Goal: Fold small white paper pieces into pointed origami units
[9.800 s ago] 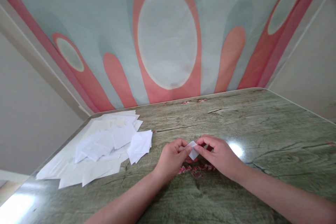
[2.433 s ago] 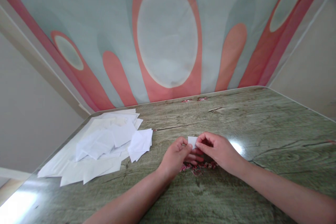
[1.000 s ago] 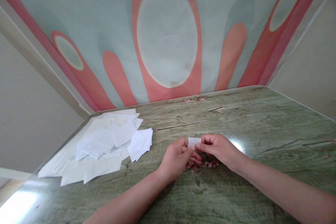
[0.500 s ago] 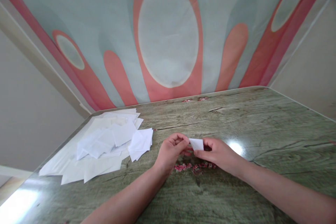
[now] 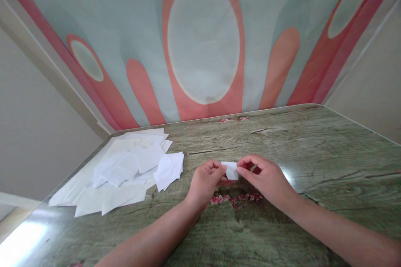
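We are holding a small white paper [image 5: 231, 171] over the tabletop [image 5: 319, 142], between our two hands. Our left hand [image 5: 203, 184] is pinching its left side between thumb and fingers; our right hand [image 5: 267, 176] is pinching its right edge with thumb and fingertips. It is looking smaller than the loose squares [image 5: 169, 171], so we are judging some folding done; how many folds are remaining, we cannot tell. Those squares are lying well to the left, outside our grip, partly overlapping larger pale sheets [image 5: 89, 195].
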